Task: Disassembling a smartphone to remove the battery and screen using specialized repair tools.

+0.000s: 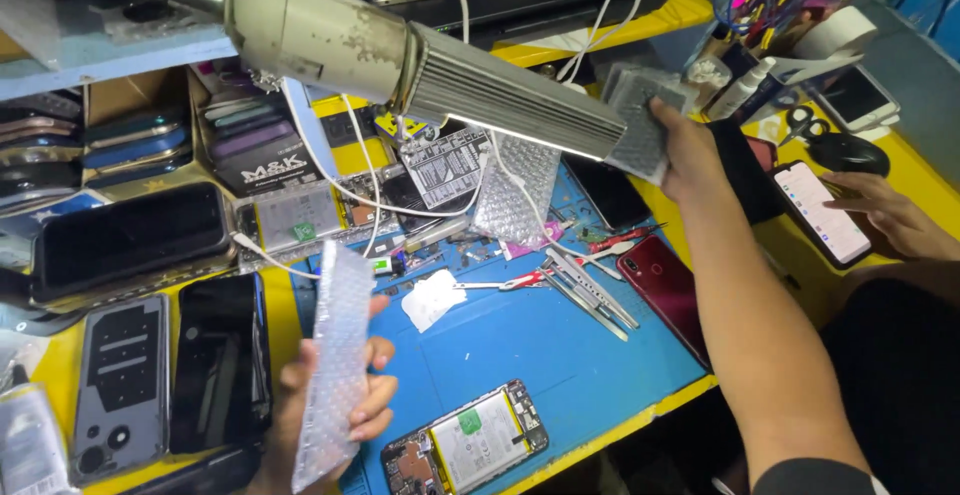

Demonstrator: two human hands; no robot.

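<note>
A: Which step is this?

B: Sorting wrapped parts, I'd judge. The left hand point(335, 405) clasps a long bubble-wrap-sleeved flat part point(335, 355) above the bench point(560, 345); the right hand point(685, 150) pinches a grey bubble-wrap pouch point(640, 120) beside the ribbed metal lamp head point(510, 95).

A: Next?

B: Probably a free hand and clear blue mat point(520, 340) near the opened phone point(470, 445).

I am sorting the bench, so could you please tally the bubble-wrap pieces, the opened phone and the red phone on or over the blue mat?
Bubble-wrap pieces: 3 (left hand holds one, right hand holds one, one lies on the mat)
Opened phone: 1
Red phone: 1
Total: 5
</note>
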